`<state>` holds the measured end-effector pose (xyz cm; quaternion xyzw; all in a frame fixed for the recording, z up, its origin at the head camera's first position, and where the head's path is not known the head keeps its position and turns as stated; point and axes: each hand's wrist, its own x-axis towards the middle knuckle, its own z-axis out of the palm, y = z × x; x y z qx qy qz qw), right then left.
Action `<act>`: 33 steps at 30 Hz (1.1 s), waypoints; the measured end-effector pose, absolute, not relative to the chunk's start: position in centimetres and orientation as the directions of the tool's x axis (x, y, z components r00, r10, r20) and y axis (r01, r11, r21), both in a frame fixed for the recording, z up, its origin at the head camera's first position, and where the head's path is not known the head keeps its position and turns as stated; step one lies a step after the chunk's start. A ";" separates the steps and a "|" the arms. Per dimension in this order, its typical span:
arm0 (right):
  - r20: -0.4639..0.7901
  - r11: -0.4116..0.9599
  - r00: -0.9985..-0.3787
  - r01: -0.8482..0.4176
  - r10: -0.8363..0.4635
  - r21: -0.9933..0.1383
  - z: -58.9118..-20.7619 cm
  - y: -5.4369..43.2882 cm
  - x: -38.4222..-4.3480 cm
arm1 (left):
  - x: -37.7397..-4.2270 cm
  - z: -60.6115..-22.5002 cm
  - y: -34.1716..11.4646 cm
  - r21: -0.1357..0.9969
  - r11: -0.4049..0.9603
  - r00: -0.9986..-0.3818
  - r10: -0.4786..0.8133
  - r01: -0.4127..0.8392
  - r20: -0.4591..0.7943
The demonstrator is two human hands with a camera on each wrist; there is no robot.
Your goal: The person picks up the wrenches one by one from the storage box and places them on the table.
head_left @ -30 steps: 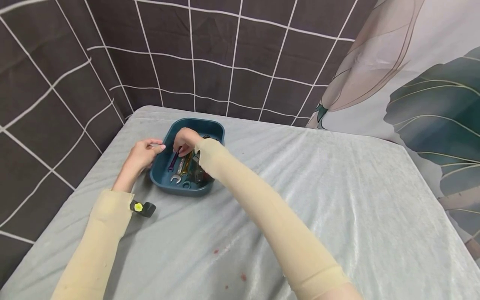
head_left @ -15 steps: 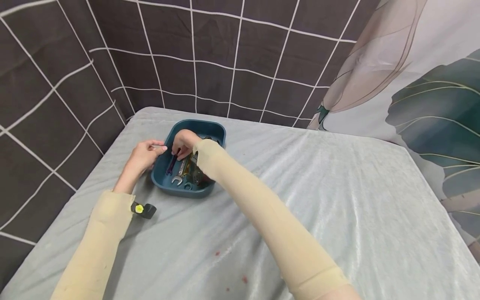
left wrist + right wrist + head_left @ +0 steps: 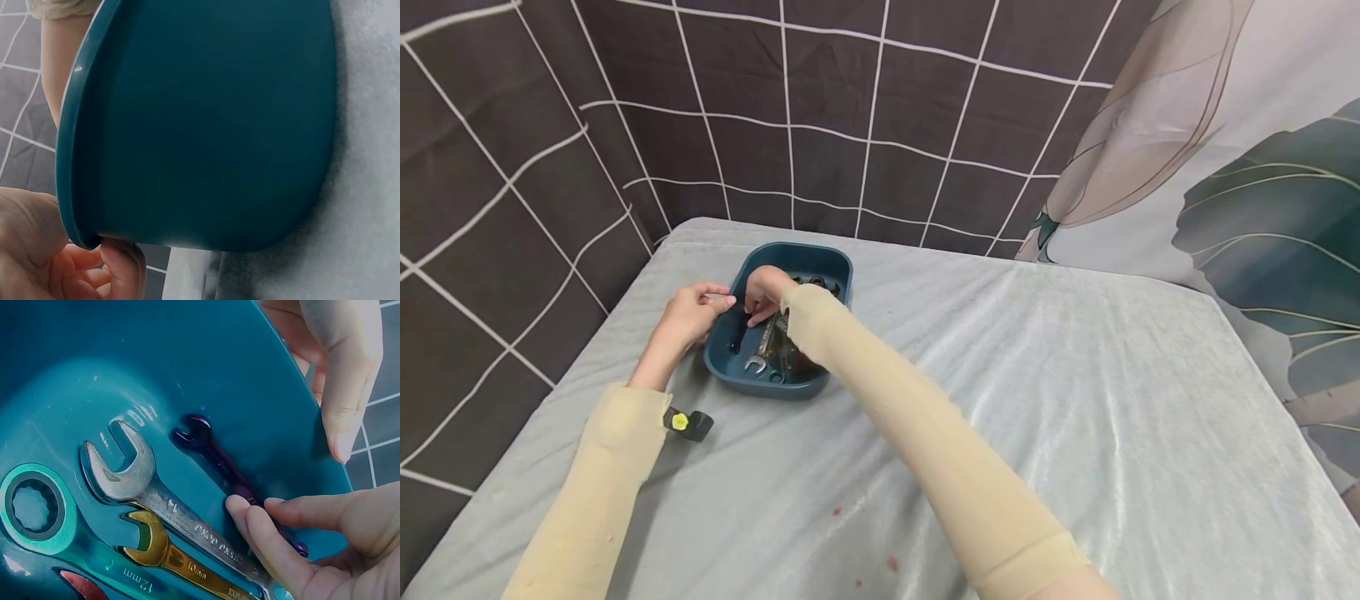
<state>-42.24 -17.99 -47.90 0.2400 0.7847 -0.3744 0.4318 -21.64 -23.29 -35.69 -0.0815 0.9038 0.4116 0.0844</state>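
A blue-green plastic bin (image 3: pixel 763 388) stands on the covered table, with several wrenches inside. My left hand (image 3: pixel 683 315) grips its left rim, thumb over the edge and fingers curled below it, as the left wrist view shows. Reaching into the bin, my right hand (image 3: pixel 766 292) pinches a small purple wrench (image 3: pixel 225 465) between thumb and fingers, close to the bin's floor. Beside it lie a silver open-end wrench (image 3: pixel 178 509), a gold wrench (image 3: pixel 194 570) marked 10mm and a green ratchet wrench (image 3: pixel 100 557) marked 12mm. The purple wrench's far end is partly behind the fingers.
Part of a red object (image 3: pixel 83 585) shows beside the green wrench. More dark tools (image 3: pixel 817 283) lie at the bin's far end. A pale grey cloth (image 3: pixel 1075 400) covers the table, and dark gridded curtains (image 3: pixel 835 100) hang behind and to the left.
My right hand has moved the purple wrench slightly left, toward the bin's left wall and away from the silver one. The left hand stays at the rim.
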 end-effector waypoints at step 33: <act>-0.782 0.617 -0.622 0.622 0.016 -0.482 -46.2 -17.9 -39.8 | -21.5 -35.4 -23.0 0.729 0.652 -0.973 -0.062 -0.208 -0.222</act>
